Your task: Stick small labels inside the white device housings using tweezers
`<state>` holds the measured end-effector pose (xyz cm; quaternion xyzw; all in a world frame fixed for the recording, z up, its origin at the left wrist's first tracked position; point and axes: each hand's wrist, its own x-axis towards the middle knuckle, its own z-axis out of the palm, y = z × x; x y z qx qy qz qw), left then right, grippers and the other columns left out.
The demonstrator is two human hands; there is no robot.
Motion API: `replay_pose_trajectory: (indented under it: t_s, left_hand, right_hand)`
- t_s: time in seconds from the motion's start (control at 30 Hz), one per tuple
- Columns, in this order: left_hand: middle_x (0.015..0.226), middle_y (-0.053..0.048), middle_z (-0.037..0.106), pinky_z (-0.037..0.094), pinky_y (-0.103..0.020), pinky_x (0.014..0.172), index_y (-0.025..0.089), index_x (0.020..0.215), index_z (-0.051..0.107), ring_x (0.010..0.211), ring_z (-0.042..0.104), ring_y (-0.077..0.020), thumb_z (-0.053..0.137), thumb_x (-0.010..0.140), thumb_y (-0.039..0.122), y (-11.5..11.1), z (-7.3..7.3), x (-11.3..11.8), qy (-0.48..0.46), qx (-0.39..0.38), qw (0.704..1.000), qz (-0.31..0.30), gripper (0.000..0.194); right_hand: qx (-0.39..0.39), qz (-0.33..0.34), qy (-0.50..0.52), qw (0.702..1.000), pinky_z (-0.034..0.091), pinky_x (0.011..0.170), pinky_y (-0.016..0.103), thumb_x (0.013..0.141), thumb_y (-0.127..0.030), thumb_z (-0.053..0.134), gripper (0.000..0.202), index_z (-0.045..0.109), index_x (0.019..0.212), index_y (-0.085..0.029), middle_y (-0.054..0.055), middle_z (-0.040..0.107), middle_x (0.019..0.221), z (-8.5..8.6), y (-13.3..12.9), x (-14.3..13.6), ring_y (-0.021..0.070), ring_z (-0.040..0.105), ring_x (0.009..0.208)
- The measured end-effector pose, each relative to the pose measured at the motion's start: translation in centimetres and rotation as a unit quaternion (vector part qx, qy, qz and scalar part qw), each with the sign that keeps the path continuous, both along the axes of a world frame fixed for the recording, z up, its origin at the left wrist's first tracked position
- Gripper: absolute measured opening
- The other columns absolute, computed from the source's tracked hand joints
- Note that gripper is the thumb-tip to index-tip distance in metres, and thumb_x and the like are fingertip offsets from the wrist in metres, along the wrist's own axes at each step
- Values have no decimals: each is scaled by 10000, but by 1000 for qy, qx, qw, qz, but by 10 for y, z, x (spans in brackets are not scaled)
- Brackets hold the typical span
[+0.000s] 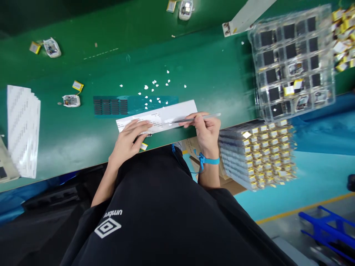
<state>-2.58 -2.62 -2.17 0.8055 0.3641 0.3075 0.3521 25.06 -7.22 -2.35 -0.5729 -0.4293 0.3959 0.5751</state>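
A white sheet of labels [181, 110] lies slanted near the front edge of the green table. My left hand [128, 142] rests on its left part, fingers bent over it, with a small device and a yellow-edged battery [143, 146] partly under the thumb. My right hand [205, 130] pinches metal tweezers [191, 119], whose tip touches the sheet near its middle. What lies under my left palm is hidden. Several small white round stickers [146, 87] are scattered behind the sheet, beside a teal strip with black pieces [107, 106].
Opened white devices with batteries [71, 100] lie at the left and back. A stack of label sheets [23, 129] is far left. On the right stand a clear compartment tray [294, 62] and stacked trays of batteries [257, 155].
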Motion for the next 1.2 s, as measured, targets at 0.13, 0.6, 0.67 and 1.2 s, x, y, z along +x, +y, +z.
replay_pose_trajectory:
  t_s: [0.13,0.6,0.67,1.2]
  left_hand:
    - [1039,-47,883,705,-318,762,247,1082,855,817,856,-208,777,1018,360,-7,18,5,-148,-103,977,112,152]
    - [1088,-56,878,751,-297,772,231,1301,791,852,879,-241,902,947,361,-16,59,11,-275,-305,909,74,392]
    - [1120,-56,877,756,-310,779,239,1316,783,859,880,-244,896,953,381,-19,61,11,-273,-298,910,92,407]
    - [1122,-36,876,750,-288,835,239,1336,777,880,879,-214,859,987,262,-29,69,11,-281,-267,914,118,360]
  right_hand:
    - [59,-39,41,997,612,546,291,1049,-624,685,389,711,905,-264,-14,779,721,20,8,-33,154,726,541]
    - [85,26,51,995,413,370,259,1080,-558,666,317,675,895,-301,-35,719,689,57,23,-84,120,613,439]
    - [77,6,34,996,391,361,258,1073,-583,664,345,674,878,-298,-28,702,685,58,22,-86,127,625,448]
    - [114,-13,-55,992,477,385,257,1094,-529,645,315,706,886,-301,-32,617,678,56,19,-92,149,700,517]
